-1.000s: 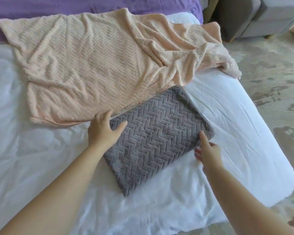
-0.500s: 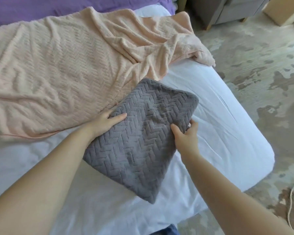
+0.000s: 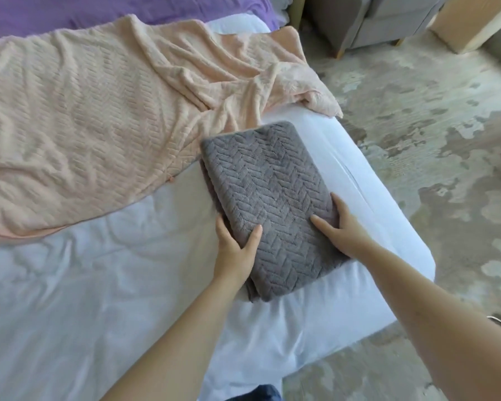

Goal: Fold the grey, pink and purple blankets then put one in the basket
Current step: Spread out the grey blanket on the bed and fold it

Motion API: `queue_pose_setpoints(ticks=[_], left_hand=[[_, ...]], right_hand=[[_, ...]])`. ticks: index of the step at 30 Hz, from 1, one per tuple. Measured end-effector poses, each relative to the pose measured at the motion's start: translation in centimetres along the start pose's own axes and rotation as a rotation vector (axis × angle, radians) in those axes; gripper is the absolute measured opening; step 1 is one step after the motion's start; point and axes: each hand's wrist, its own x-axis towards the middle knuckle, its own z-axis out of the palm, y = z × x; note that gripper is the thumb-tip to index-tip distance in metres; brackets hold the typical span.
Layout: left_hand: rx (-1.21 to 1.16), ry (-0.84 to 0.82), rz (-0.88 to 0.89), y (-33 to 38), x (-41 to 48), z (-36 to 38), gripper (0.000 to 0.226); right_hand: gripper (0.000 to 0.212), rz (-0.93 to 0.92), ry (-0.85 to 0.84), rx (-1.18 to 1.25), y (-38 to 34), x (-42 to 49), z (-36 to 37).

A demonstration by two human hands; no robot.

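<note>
Between left hand (image 3: 237, 251) and right hand (image 3: 343, 230) lies grey blanket (image 3: 269, 189), thumbs on top.

A bed (image 3: 99, 285) with a creased white sheet fills the left and near part of the scene, its rounded corner toward the right. To the right lies a floor (image 3: 434, 134) mottled in grey and beige. At the far right stands a grey upholstered armchair (image 3: 373, 18) on pale wooden legs (image 3: 340, 50), with a cardboard box (image 3: 460, 24) just beside it. The light is soft and even.
</note>
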Motion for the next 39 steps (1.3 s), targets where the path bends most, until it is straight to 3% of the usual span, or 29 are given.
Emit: queue_pose_setpoints(ticks=[6,9,10,12,14,18,22,28,33,39], left_hand=[[0.178,0.004,0.183,-0.1,-1.4,-0.2,0.071],[0.513,0.131,0.123,0.7,-2.6,-0.1,0.068],[0.677,0.208,0.187,1.3,-3.0,-0.1,0.067],[0.891,0.265,0.479,1.7,-3.4,0.0,0.068],[1.04,0.149,0.674,1.4,-3.6,0.2,0.074],[1.26,-0.064,0.605,-0.8,-4.1,0.4,0.09],[1.273,-0.046,0.583,-0.5,-3.9,0.4,0.093],[1.219,0.162,0.507,4.6,2.4,1.0,0.077],[1.273,0.094,0.362,2.9,5.9,1.0,0.075],[1.227,0.182,0.444,4.8,7.4,0.4,0.074]], right_hand=[[0.07,-0.025,0.095,-0.213,1.6,-1.8,-0.6],[0.071,-0.012,0.137,-0.41,1.8,-2.1,-0.2],[0.071,-0.069,0.216,-0.496,1.6,-2.2,-0.1],[0.07,-0.27,0.337,-0.584,1.0,-2.2,0.3],[0.072,-0.43,0.294,-0.639,0.6,-2.2,1.4],[0.077,-0.45,0.112,-0.77,1.7,-2.2,3.6],[0.076,-0.463,0.131,-0.728,1.3,-1.8,3.1],[0.07,-0.526,0.2,-0.63,-3.8,3.8,2.1],[0.071,-0.534,0.105,-0.726,-4.1,7.5,3.6],[0.07,-0.557,0.228,-0.627,-5.8,8.9,2.7]])
